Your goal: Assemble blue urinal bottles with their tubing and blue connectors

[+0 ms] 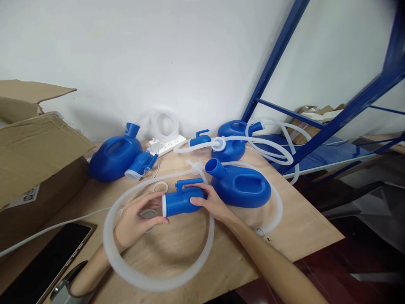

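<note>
Blue plastic bottle-shaped vessel with a raised handle [183,202], held between both hands above a pale plywood tabletop [303,228]. Its long axis is nearly level and runs from hand to hand: the white-rimmed end points to the left hand [137,217], the rounded end to the right hand [213,202], handle uppermost. The left hand pinches the rimmed end between thumb and fingers; the right hand is closed round the rounded end. Translucent corrugated plastic hose [158,283] loops nearer than both hands. Just beyond the right hand sits a large blue plastic jug with an open neck [221,192]. Farther beyond the hands, a white power strip [173,145] lies near a white wall [158,55]. Left of the left hand stands a brown cardboard carton [41,156] bearing a white label [23,197], its print too small to read. Right of the right hand, blue metal shelving [276,55] rises beside the tabletop.
</note>
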`<act>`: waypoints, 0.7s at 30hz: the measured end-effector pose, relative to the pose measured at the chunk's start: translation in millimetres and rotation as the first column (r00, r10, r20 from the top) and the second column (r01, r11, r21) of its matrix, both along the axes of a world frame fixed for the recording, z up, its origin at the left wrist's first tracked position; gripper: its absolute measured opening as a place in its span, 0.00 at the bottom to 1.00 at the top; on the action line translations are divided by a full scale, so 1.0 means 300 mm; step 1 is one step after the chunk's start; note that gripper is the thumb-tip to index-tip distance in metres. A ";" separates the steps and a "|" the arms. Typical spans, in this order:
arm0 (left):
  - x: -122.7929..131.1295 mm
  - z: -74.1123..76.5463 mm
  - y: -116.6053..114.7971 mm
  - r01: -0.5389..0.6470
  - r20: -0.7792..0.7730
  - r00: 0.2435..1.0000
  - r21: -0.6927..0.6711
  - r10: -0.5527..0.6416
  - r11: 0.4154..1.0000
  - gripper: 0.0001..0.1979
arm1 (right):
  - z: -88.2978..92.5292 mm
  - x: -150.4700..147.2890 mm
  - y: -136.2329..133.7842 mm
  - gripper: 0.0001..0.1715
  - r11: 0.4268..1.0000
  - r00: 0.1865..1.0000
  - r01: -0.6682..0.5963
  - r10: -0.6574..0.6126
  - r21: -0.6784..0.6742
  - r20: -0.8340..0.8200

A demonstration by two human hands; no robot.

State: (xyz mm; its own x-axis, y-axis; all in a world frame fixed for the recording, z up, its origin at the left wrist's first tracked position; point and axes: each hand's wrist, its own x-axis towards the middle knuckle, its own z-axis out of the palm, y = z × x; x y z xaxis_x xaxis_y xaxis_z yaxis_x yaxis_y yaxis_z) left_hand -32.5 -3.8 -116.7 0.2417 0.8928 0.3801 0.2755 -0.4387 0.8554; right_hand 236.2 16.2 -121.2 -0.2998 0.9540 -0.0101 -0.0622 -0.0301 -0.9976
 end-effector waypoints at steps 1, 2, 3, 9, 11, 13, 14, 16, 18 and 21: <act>0.001 -0.005 -0.003 -0.007 -0.013 1.000 0.015 0.007 1.000 0.29 | -0.002 -0.002 0.001 0.29 1.000 1.000 0.002 -0.002 0.003 0.000; 0.003 -0.011 -0.006 -0.013 -0.021 1.000 0.031 0.013 0.999 0.29 | -0.005 -0.004 0.001 0.29 1.000 1.000 0.001 -0.001 0.006 -0.001; 0.005 -0.016 -0.010 -0.018 -0.024 1.000 0.047 0.019 0.999 0.29 | -0.007 -0.006 0.001 0.29 1.000 1.000 0.002 -0.002 0.009 -0.001; 0.010 -0.027 -0.020 0.009 -0.089 0.996 0.189 0.007 0.982 0.27 | -0.011 -0.011 -0.002 0.29 1.000 1.000 0.020 -0.020 -0.001 0.007; 0.010 -0.025 -0.020 0.018 -0.158 0.987 0.282 0.028 0.959 0.27 | -0.010 -0.011 -0.004 0.28 1.000 1.000 0.022 -0.022 -0.002 0.001; 0.013 -0.020 -0.022 0.033 -0.222 0.973 0.384 0.058 0.923 0.26 | -0.005 -0.011 -0.006 0.25 1.000 1.000 0.023 -0.023 -0.009 -0.005; 0.016 -0.016 -0.024 0.047 -0.246 0.967 0.426 0.065 0.904 0.25 | -0.001 -0.010 -0.007 0.24 1.000 1.000 0.027 -0.027 -0.012 -0.004; 0.022 -0.006 -0.027 0.079 -0.280 0.958 0.473 0.064 0.877 0.22 | 0.009 -0.007 -0.009 0.22 0.999 0.999 0.035 -0.035 -0.007 0.005; 0.022 0.003 -0.025 0.094 -0.309 0.949 0.461 0.060 0.882 0.24 | 0.021 -0.003 -0.009 0.22 0.999 0.999 0.044 -0.044 0.008 0.020; -0.011 -0.008 -0.001 0.077 -0.353 0.934 0.358 0.059 0.931 0.38 | 0.032 0.005 -0.005 0.23 0.998 0.997 0.062 -0.063 0.024 0.052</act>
State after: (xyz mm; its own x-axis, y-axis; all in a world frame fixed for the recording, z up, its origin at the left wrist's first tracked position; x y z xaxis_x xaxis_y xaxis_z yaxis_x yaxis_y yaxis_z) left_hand -35.7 -3.9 -118.9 0.4272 0.7080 0.5623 0.5229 -0.7009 0.4852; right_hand 237.9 14.8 -111.7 -0.2394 0.9709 -0.0031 -0.0101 -0.0057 -0.9999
